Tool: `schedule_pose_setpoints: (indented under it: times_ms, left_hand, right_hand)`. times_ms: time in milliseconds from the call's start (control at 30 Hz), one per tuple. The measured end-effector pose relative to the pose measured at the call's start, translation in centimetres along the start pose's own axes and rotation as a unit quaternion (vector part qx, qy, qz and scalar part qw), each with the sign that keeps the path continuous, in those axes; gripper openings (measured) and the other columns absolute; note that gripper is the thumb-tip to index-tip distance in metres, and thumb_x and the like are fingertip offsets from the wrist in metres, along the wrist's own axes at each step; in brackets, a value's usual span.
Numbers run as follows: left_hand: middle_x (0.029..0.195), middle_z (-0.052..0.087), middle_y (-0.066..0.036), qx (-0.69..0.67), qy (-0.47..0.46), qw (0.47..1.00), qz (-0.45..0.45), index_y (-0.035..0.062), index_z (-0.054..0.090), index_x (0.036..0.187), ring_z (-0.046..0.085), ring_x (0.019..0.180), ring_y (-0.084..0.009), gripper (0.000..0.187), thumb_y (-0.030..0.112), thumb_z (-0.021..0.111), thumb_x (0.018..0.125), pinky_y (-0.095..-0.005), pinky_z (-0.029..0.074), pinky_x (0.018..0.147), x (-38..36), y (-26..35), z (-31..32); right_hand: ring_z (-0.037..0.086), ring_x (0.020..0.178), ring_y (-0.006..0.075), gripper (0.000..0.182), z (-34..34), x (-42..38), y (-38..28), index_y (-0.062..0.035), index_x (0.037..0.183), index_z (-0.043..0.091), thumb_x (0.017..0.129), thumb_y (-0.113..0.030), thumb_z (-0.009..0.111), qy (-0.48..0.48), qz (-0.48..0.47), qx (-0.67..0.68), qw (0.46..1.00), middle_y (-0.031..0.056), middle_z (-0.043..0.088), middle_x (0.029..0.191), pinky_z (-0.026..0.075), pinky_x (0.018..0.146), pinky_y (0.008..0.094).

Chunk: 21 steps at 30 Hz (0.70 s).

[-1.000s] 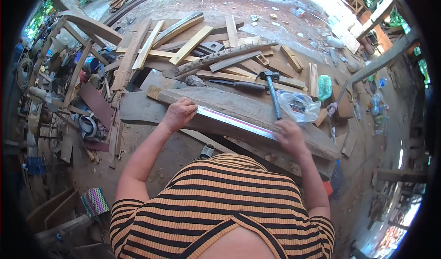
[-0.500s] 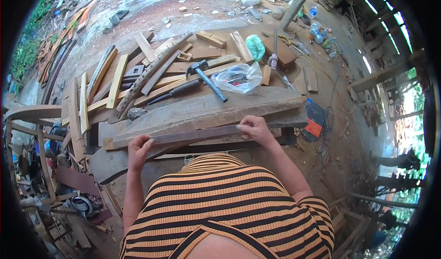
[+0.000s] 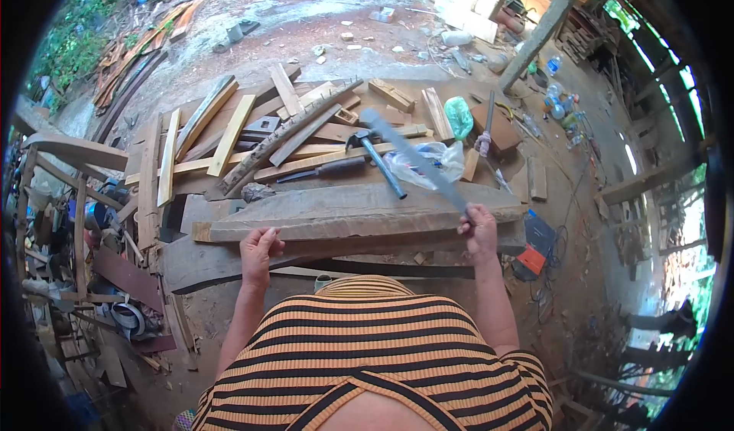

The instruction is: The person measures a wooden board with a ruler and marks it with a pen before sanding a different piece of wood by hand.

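In the head view my right hand (image 3: 480,236) is closed around the lower end of a long, flat grey strip (image 3: 417,160). The strip slants up and to the left, passing over a clear plastic bag (image 3: 420,170) and close by a hammer (image 3: 376,163). My left hand (image 3: 261,249) has its fingers curled in and the thumb against them, with nothing seen in it. It is right at the front edge of a thick, rough-edged plank (image 3: 344,226), near its left end. Below that plank lies another broad, curved board (image 3: 191,267).
Behind the plank, loose wood offcuts (image 3: 233,137) are piled, with a dark-handled tool (image 3: 336,169) and a green bag (image 3: 459,118) among them. A wooden post (image 3: 547,30) rises at the back right. Cluttered scraps (image 3: 126,274) fill the left side.
The strip has left my left hand and swung from lying along the plank's front to pointing up and away. My right hand has moved right with it. The view has shifted slightly.
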<state>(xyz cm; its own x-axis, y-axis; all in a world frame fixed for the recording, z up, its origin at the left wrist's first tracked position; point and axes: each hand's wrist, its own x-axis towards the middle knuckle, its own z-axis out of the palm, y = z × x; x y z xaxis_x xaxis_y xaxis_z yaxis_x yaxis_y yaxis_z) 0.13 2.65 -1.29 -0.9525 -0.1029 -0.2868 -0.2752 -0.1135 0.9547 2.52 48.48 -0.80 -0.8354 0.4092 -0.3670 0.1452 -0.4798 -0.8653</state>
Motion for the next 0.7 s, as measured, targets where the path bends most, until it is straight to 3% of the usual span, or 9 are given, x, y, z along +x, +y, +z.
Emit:
schedule_pose_setpoints:
  times_ms: [33,100,267,333,400,467,600,667,700]
  left_hand:
    - [0.072,0.063,0.0,0.014,0.001,1.0,-0.002,0.0051,0.067,0.092,0.061,0.065,-0.0079,0.015,0.019,0.061,0.091,-0.0211,0.047,0.055,-0.6,-0.2,-0.1]
    - [0.073,0.063,0.0,0.02,0.015,1.0,-0.001,0.005,0.067,0.092,0.061,0.065,-0.0075,0.014,0.018,0.062,0.09,-0.0209,0.047,0.056,-1.7,-0.8,0.0]
    - [0.074,0.062,0.002,0.064,0.03,0.997,-0.024,0.0032,0.067,0.092,0.056,0.067,-0.0044,0.01,0.012,0.064,0.088,-0.0199,0.045,0.058,-4.5,-2.2,1.0]
    - [0.077,0.063,-0.001,0.123,0.016,0.992,0.034,0.0005,0.067,0.093,0.06,0.07,-0.0103,0.013,0.011,0.065,0.085,-0.0238,0.048,0.063,-5.1,-2.6,1.5]
    - [0.083,0.065,-0.006,0.285,0.034,0.948,0.135,0.0039,0.066,0.097,0.064,0.078,-0.0192,0.019,0.014,0.068,0.081,-0.0294,0.05,0.067,-5.8,-1.9,2.3]
    - [0.094,0.064,-0.01,0.425,0.009,0.888,0.176,0.0076,0.065,0.103,0.062,0.096,-0.0273,0.029,0.018,0.069,0.077,-0.0351,0.05,0.078,-6.0,-0.6,3.3]
    - [0.12,0.054,-0.012,0.517,-0.023,0.797,0.312,0.0127,0.058,0.121,0.043,0.124,-0.0338,0.051,0.022,0.072,0.072,-0.0452,0.036,0.101,-4.5,-0.1,5.1]
    - [0.128,0.049,-0.012,0.568,-0.041,0.759,0.315,0.015,0.048,0.132,0.037,0.13,-0.0356,0.067,0.027,0.074,0.072,-0.0534,0.028,0.106,-3.2,-0.6,6.1]
    - [0.128,0.049,-0.012,0.571,-0.035,0.76,0.309,0.015,0.048,0.132,0.037,0.13,-0.0356,0.067,0.027,0.074,0.072,-0.0534,0.028,0.106,-2.5,-0.9,6.6]
  right_hand:
    - [0.052,0.046,0.0081,0.007,-0.6,1.1,-0.2,-0.0084,0.086,0.061,0.09,-0.013,0.06,-0.012,0.002,-0.002,1.0,0.0034,0.059,0.066,0.044,0.042,0.0233]
    - [0.051,0.048,0.0088,0.005,-1.9,3.8,-0.6,-0.0095,0.09,0.058,0.092,-0.014,0.057,0.094,-0.009,0.027,0.995,0.0029,0.057,0.066,0.044,0.042,0.025]
    - [0.054,0.049,0.009,0.006,-2.5,10.0,0.1,-0.0103,0.095,0.056,0.093,-0.014,0.052,0.142,-0.01,-0.034,0.989,0.0019,0.058,0.067,0.043,0.041,0.0252]
    - [0.055,0.05,0.0095,0.007,-1.9,12.2,0.7,-0.0104,0.095,0.057,0.093,-0.016,0.053,0.18,0.011,-0.052,0.982,0.0014,0.058,0.067,0.042,0.042,0.0261]
    - [0.056,0.052,0.0117,0.01,-2.1,14.4,1.3,-0.0102,0.099,0.056,0.093,-0.015,0.051,0.167,0.033,-0.045,0.984,0.0024,0.059,0.071,0.043,0.045,0.0298]
    - [0.059,0.057,0.0146,0.018,-2.9,16.2,1.9,-0.0109,0.11,0.053,0.093,-0.015,0.051,0.132,0.059,-0.048,0.988,0.0041,0.06,0.078,0.045,0.048,0.0329]
    - [0.064,0.071,0.022,0.057,-2.1,15.4,0.9,-0.016,0.142,0.032,0.091,-0.015,0.056,0.121,0.043,-0.087,0.988,0.0092,0.058,0.101,0.047,0.051,0.0357]
    - [0.064,0.07,0.023,0.068,-2.8,14.9,-0.2,-0.018,0.147,0.025,0.089,-0.015,0.06,0.097,0.034,-0.121,0.987,0.012,0.057,0.107,0.047,0.053,0.0373]
    - [0.064,0.07,0.023,0.068,-2.9,14.1,-0.6,-0.018,0.147,0.025,0.089,-0.015,0.06,0.091,0.039,-0.124,0.987,0.012,0.057,0.107,0.047,0.053,0.0373]
